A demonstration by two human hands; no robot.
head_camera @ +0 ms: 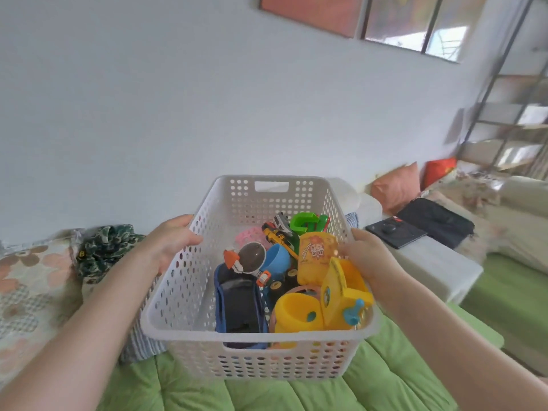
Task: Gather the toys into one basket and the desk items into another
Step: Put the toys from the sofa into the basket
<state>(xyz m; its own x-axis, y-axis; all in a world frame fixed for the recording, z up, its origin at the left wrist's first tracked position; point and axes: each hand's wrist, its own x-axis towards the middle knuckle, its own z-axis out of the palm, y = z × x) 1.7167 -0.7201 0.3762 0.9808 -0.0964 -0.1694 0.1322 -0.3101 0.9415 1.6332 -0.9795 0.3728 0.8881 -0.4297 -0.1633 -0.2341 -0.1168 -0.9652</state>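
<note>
A white perforated basket point(189, 295) hangs in the air in front of me, above a green quilt. My left hand point(169, 241) grips its left rim and my right hand point(367, 256) grips its right rim. Inside, packed toward the right side, lie several toys: a blue toy car point(238, 304), a yellow toy toilet point(335, 295), a yellow cup with a print point(315, 255), a blue cup point(277, 258), a yellow toy truck point(277, 237), a green piece point(302, 222) and a pink piece point(250, 234).
The green quilt point(267, 393) lies below. A floral blanket point(26, 280) and a dark patterned cloth point(103, 247) sit at the left. At the right are a white bench point(439, 268) with a black pad point(396, 232) and black fabric point(436, 221), orange cushions point(397, 185), and metal stairs point(510, 114).
</note>
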